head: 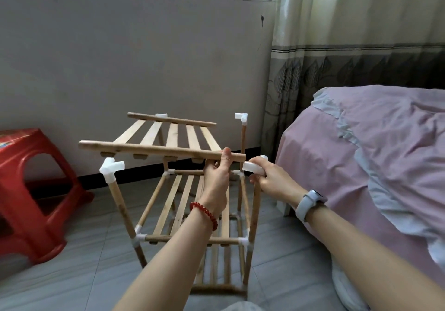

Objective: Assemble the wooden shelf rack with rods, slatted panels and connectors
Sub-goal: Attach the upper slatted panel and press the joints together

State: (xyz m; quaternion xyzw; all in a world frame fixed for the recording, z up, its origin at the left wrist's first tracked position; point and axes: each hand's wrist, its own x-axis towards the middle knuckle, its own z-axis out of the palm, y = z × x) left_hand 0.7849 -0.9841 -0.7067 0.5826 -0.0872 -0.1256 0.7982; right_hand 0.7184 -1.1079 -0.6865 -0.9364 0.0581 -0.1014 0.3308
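Observation:
A partly built wooden rack [192, 238] stands on the floor, with two slatted shelves fitted low down and upright rods at its corners. My left hand [216, 175] grips the near rail of a loose slatted panel [168, 139], holding it level above the rack. The rail's right end points at a white connector [251, 167] on the near right upright, and my right hand [267, 180] is closed around that connector. More white connectors cap the near left upright [111, 169] and the far right upright [241, 117].
A red plastic stool [31, 190] stands to the left of the rack. A bed with a pink cover [361, 154] fills the right side. A grey wall and a curtain [349, 33] lie behind. The floor is grey tile [84, 274].

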